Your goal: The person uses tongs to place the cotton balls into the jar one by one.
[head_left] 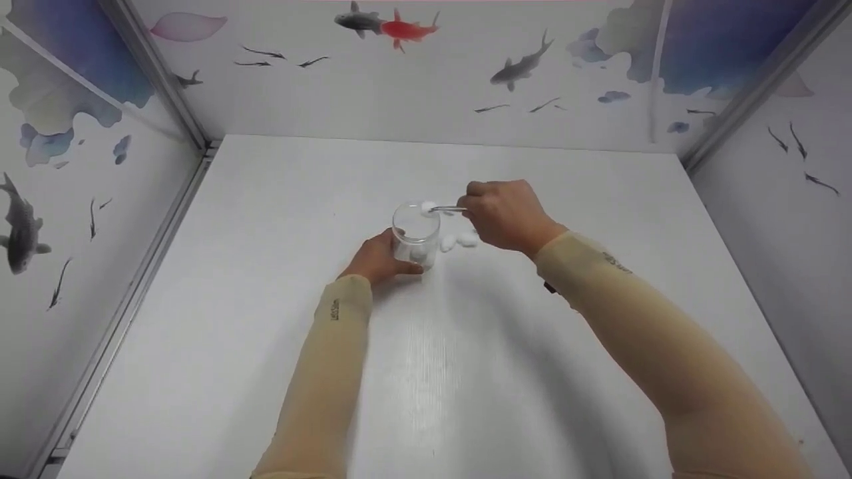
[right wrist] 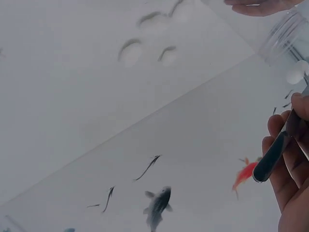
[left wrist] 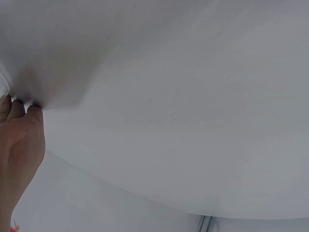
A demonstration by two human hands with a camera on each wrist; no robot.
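Note:
In the head view, my left hand (head_left: 378,258) holds a clear jar (head_left: 417,239) from its left side, thumb across the near side. A white cotton ball (head_left: 418,254) shows through the jar's wall, low inside. My right hand (head_left: 507,211) pinches metal tweezers (head_left: 450,208), their tips pointing left. Between those tips, a cotton ball (head_left: 428,207) overlaps the jar's far right rim in this view. The right wrist view shows the tweezers (right wrist: 271,158) between thumb and fingers, with the gripped cotton ball (right wrist: 295,73) near the jar's mouth (right wrist: 282,36).
Several loose cotton balls (head_left: 467,238) lie on the white table (head_left: 266,213) just right of the jar, partly beneath the right hand. Panels printed with fish (head_left: 522,63) enclose the table at the back and both sides.

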